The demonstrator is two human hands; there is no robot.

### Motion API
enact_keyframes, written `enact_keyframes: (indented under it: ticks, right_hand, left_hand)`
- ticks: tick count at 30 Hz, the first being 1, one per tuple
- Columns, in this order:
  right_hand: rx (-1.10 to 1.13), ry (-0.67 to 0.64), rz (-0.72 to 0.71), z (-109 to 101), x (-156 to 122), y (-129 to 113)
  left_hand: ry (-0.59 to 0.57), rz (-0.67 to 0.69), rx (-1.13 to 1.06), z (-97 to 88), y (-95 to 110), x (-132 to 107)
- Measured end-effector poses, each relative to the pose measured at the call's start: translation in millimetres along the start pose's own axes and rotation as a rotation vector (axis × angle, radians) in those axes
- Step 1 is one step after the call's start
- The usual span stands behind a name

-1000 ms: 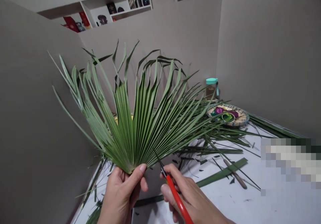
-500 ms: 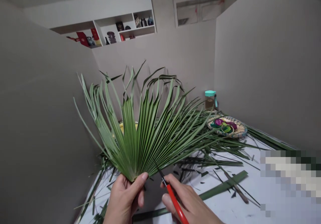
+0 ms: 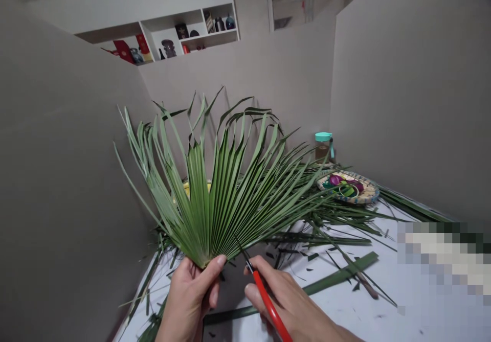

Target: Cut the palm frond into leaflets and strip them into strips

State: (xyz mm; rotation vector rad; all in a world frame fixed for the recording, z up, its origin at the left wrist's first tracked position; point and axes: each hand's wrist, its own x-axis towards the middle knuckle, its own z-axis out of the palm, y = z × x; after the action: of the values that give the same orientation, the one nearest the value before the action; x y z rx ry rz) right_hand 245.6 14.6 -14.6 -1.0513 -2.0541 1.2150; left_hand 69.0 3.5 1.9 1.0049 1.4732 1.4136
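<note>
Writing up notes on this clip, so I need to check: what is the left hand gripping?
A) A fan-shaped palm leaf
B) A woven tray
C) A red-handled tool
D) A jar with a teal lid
A: the left hand grips the fan-shaped palm leaf at its narrow base, while the red-handled tool is in the right hand.

Light soft and even, source not in view, no hard shadows. White bench (image 3: 337,314) is the brightest surface, pale but without sharp glare. Left wall (image 3: 65,178) and right wall (image 3: 406,91) are dimmer and grey, the left one darkest towards the near end. Palm leaf (image 3: 215,204) casts only a faint, diffuse shadow on the far wall (image 3: 268,76). Strong wide-angle distortion: walls lean at the frame edges and the shelf (image 3: 209,34) appears tilted. Leaf is fairly sharp; small objects on the shelf look soft. A coarse pixelated patch (image 3: 441,260) hides the right near part of the bench.
</note>
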Motion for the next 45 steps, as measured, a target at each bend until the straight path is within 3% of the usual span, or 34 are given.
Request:
enact_keyframes:
  ticks: [8,14,21,27,33,45]
  right_hand:
    - [-0.002,-0.024,0.040,1.7,-1.3,15.0]
    - [0.000,-0.105,0.051,0.2,-4.8,9.6]
    - [0.015,0.001,0.002,4.5,-1.2,-3.0]
    - [-0.092,0.080,-0.109,18.4,7.3,15.0]
    - [-0.193,0.091,-0.115,21.8,10.0,23.1]
    - [0.018,0.163,-0.118,26.7,14.3,9.0]
  left_hand:
    - [0.014,-0.013,0.001,-1.6,3.3,-2.5]
    - [0.020,-0.003,-0.017,1.2,5.2,-3.4]
    - [-0.025,0.012,0.005,-1.3,-1.3,-0.4]
    - [-0.031,-0.001,0.022,-1.5,1.1,-2.9]
    - [-0.032,-0.021,0.027,-3.8,-0.3,-3.7]
    - [-0.081,0.010,-0.035,-0.6,2.2,-4.9]
